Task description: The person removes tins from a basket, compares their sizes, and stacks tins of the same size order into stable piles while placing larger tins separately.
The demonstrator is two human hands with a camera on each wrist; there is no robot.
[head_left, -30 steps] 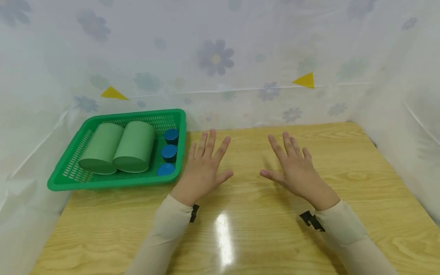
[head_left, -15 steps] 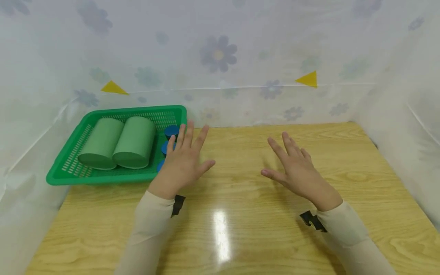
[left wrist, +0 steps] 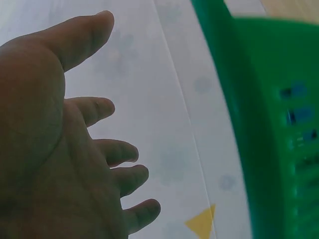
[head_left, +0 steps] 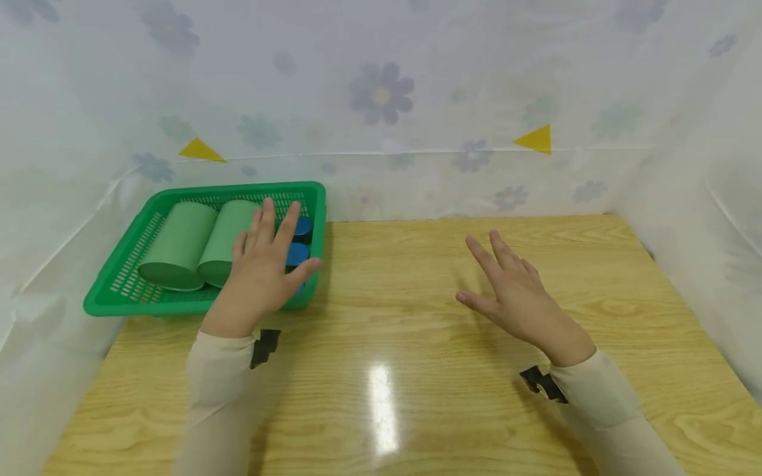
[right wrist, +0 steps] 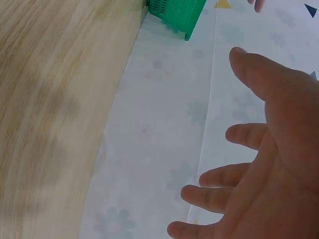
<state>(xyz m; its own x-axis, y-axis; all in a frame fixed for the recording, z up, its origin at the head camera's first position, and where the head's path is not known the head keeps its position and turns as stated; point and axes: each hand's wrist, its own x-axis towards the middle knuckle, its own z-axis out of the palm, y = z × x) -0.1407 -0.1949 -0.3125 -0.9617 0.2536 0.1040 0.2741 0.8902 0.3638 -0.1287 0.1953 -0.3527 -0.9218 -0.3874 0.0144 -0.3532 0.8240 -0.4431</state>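
A green plastic basket [head_left: 178,307] with slotted walls stands at the back left of the table. Inside lie two light green cylinders [head_left: 181,238], side by side. Along the basket's right side are several blue-topped round pieces [head_left: 302,227], partly covered by my left hand [head_left: 256,274]. That hand is over the basket's front right part, its fingers spread and holding nothing. In the left wrist view the basket's rim [left wrist: 224,74] is apart from the fingers. My right hand [head_left: 520,301] hovers over the right half of the table, fingers spread, nothing in it.
The wooden table [head_left: 405,317] reaches back to a white flowered curtain [head_left: 428,79], which also hangs at both sides. Two yellow triangles [head_left: 536,139] mark the curtain. Light glares on the tabletop near the front middle.
My left hand has moved left, from beside the basket to over its right part, and now covers some of the blue-topped pieces and a cylinder. The right hand has barely moved.
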